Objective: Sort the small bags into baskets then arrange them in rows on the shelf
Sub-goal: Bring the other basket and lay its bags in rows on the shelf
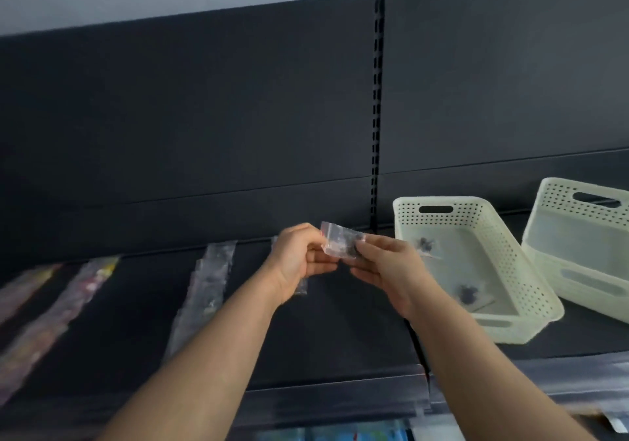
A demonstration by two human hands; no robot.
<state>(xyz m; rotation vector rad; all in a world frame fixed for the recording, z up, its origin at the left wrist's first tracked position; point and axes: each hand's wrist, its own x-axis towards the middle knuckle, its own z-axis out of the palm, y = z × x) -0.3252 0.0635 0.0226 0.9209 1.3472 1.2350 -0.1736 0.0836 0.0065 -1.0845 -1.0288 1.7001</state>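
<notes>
Pinching one clear bag (341,244) between left hand (299,256) and right hand (388,267) above the shelf (306,331), we judge sorting nearly done: four rows lie left, two bags remain in the basket (531,291) at its right end.

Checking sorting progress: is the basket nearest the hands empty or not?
Not empty: the basket holds two small bags with dark contents on its floor, a far bag and a near bag.

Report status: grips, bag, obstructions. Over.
Left grip and right grip both pinching one small bag above the shelf. Two more bags in near basket. Nothing in the way.
</notes>
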